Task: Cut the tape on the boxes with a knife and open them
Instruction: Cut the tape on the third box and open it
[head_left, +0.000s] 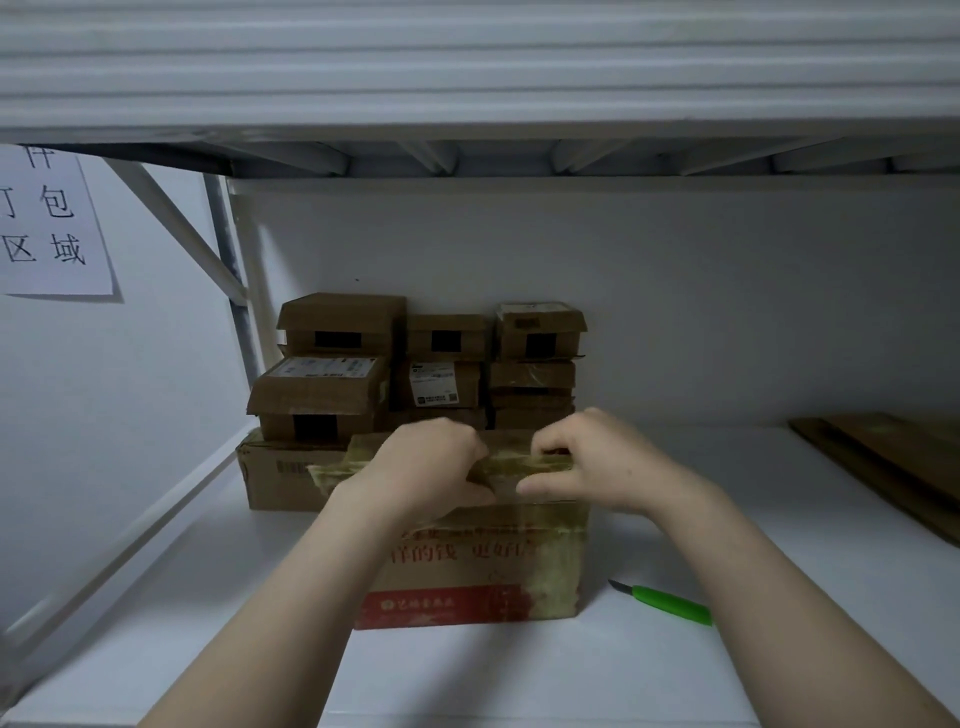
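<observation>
Left grip (426, 467) and right grip (608, 462) (fingers curled) clench close together.

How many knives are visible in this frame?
1. The green-handled knife lies on the white shelf, just right of the front box, its blade pointing toward that box. Others could be hidden behind the stacked boxes.

Front box (467, 566): brown carton with red lettering and a red printed band, standing upright, its top edge and right side covered in yellowed tape (540, 460). Knife (670, 603): green handle, short blade pointing left, lying flat just right of the front box, not touching it. Stacked boxes (415, 374): smaller brown cartons, some labelled, piled behind it.
</observation>
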